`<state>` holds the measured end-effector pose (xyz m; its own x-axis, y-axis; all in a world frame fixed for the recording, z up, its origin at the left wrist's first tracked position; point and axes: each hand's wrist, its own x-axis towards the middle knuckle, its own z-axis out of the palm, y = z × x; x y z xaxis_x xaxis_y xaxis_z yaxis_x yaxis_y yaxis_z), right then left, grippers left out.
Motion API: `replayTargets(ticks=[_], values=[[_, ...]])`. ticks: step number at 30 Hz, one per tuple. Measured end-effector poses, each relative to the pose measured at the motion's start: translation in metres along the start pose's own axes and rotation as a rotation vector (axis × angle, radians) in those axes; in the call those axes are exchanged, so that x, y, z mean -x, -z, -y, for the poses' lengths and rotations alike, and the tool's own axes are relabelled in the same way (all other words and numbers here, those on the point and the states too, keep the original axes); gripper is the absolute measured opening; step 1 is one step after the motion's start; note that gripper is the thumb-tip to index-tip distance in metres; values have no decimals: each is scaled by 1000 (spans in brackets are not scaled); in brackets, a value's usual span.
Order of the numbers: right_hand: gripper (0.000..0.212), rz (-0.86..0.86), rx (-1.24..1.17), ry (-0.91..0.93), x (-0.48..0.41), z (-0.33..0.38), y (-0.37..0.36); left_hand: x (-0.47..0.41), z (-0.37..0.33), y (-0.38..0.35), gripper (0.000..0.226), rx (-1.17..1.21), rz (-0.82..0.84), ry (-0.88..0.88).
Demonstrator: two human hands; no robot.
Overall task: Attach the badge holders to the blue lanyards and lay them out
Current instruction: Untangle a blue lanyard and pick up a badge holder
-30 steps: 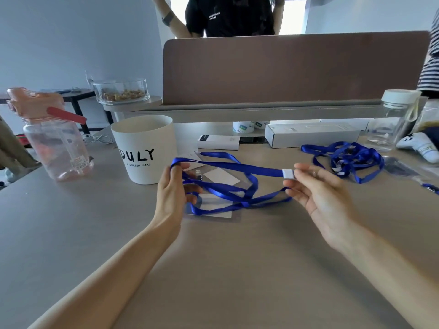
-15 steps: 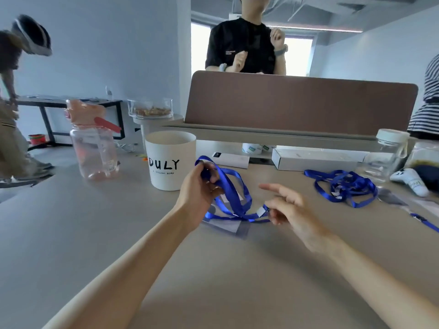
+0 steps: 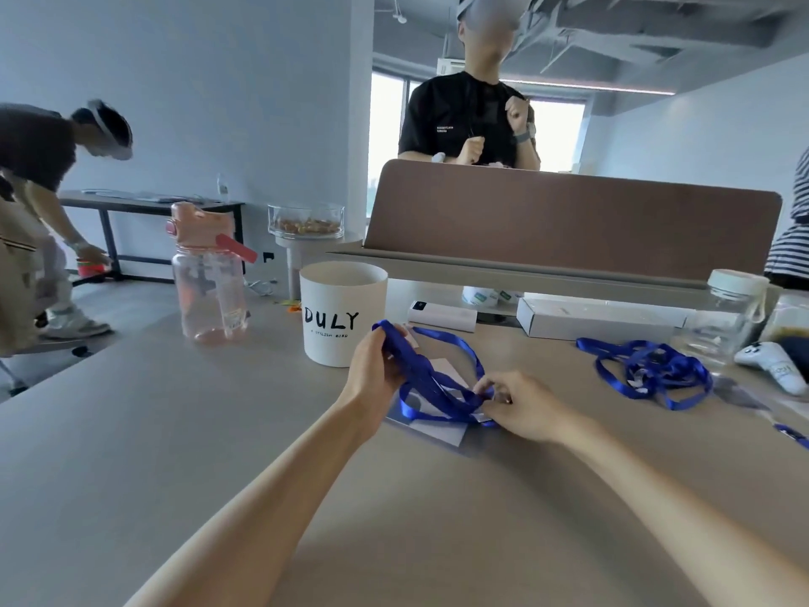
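A blue lanyard (image 3: 437,381) loops over a clear badge holder (image 3: 442,427) with a white card that lies flat on the table. My left hand (image 3: 376,365) grips the lanyard's upper loop, raised just in front of the white cup. My right hand (image 3: 521,407) pinches the lanyard's lower end close to the badge holder; its fingertips hide the clip. A second pile of blue lanyards (image 3: 648,370) lies tangled at the right.
A white cup (image 3: 343,313) marked DULY stands behind my left hand, a pink water bottle (image 3: 210,273) further left. White boxes (image 3: 595,319), a glass jar (image 3: 726,317) and a white controller (image 3: 775,365) sit at the right. A brown divider (image 3: 569,221) has a person standing behind it.
My hands came together: the stretched lanyard went slack, my right hand dropped to the badge holder and pinched the lanyard's end. The camera tilted up.
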<state>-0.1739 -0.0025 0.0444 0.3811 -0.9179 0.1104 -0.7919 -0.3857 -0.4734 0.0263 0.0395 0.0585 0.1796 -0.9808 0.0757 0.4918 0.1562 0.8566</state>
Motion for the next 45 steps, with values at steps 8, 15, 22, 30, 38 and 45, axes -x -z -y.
replayTargets(ticks=[8, 15, 22, 30, 38, 45], values=[[20, 50, -145, 166, 12, 6, -8, 11, 13, -21, 34, -142, 381, -10], [9, -36, -622, 109, 15, -10, 2, 0, 29, -12, 40, -720, 379, -172], [13, -24, -728, 70, 21, -28, 6, -10, 64, -24, 10, -1402, 414, -359], [18, -396, -667, -145, 5, -53, 13, -20, 58, -11, 14, -1132, 83, -423], [17, -623, -644, -335, 1, -76, 19, -29, 46, 7, 16, -922, -246, -260], [19, -760, -565, -301, 8, -79, 33, -32, 43, 5, 20, -838, -275, -253]])
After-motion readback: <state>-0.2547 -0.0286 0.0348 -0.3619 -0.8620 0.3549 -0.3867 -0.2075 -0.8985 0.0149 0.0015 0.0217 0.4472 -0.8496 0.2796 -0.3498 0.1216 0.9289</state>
